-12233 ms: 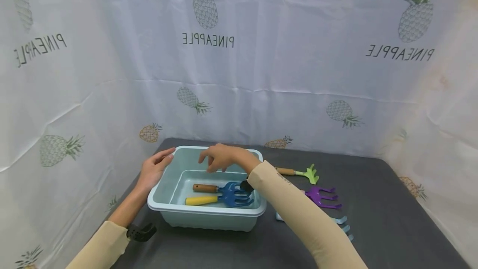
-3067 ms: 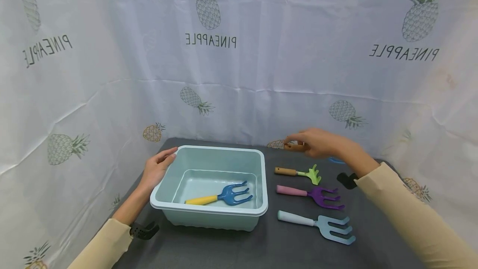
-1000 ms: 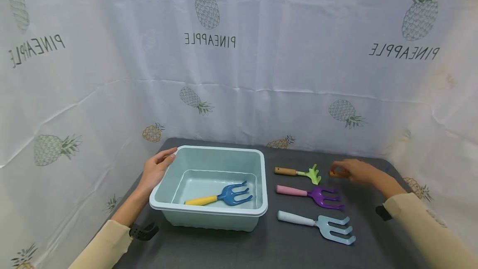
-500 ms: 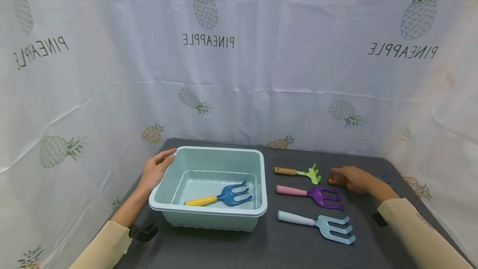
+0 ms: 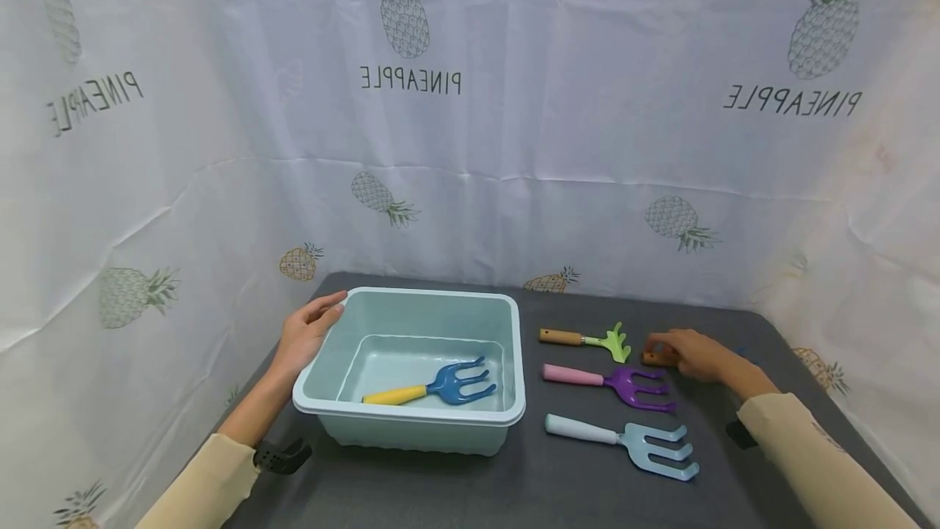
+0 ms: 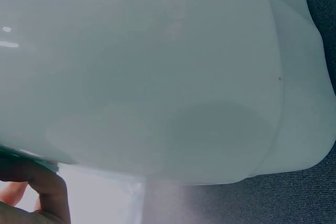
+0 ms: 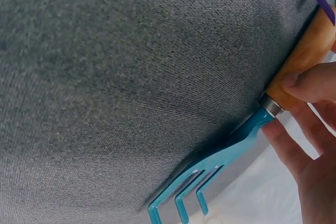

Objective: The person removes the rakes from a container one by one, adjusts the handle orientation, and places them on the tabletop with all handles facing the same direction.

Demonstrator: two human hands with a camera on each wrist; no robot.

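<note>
At the left rim of a pale blue-green plastic tub [image 5: 414, 435], my left hand [image 5: 303, 335] grips the edge; its bent fingers [image 6: 52, 190] show at the rim in the left wrist view. Inside the tub lies a yellow-handled blue hand fork [image 5: 451, 384]. My right hand [image 5: 698, 353], at the right of the table, pinches the wooden handle of a second blue hand fork [image 7: 307, 59] between thumb and fingers. Its tines lie close over the dark cloth in the right wrist view. In the head view the hand hides most of this fork.
Between tub and right hand lie three hand forks in a column: a small green one [image 5: 613, 343] with wooden handle, a purple one [image 5: 627, 386] with pink handle, and a light blue one [image 5: 639, 441]. A pineapple-print curtain [image 5: 477, 121] encloses the dark table [image 5: 470, 496].
The wooden-handled blue fork, earlier in the tub, has been carried out to the right and lowered to the table beside the green fork. Lately it shifted slightly forward-left. My left hand stays put.
</note>
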